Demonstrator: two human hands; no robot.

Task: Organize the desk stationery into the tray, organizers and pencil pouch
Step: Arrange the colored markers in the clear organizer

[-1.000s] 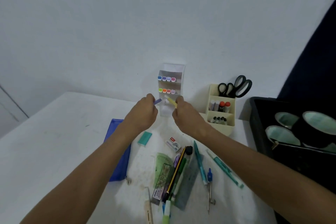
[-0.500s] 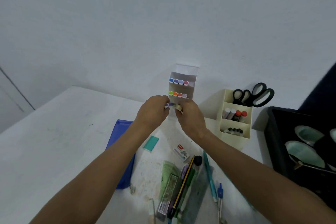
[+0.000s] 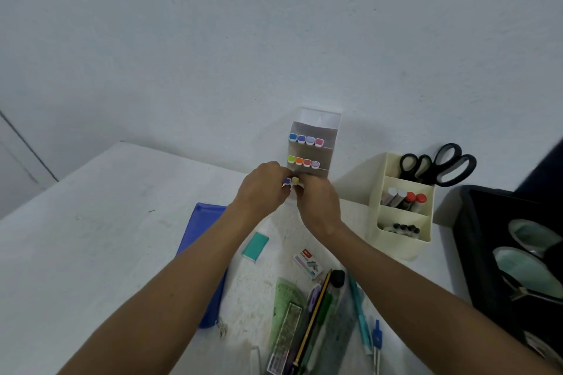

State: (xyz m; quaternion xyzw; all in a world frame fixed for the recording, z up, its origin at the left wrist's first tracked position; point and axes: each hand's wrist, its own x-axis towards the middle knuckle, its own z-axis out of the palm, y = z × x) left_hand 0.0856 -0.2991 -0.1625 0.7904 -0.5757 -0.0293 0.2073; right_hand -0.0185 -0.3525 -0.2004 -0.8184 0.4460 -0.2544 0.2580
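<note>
A clear tiered marker organizer stands against the wall with two rows of coloured markers in it. My left hand pinches a purple-capped marker at the organizer's lowest tier. Beside it, my right hand holds a yellow-capped marker at the same tier. The two caps sit side by side, both upright. A blue pencil pouch lies flat under my left forearm.
A cream organizer holds black scissors and glue sticks. A black tray with tape rolls sits at the right. Loose on the desk: teal eraser, staples box, green ruler, pencils, teal pen, blue compass.
Both hands moved forward to the organizer's bottom tier and turned their markers upright, caps now side by side. The camera shifted left and closer.
</note>
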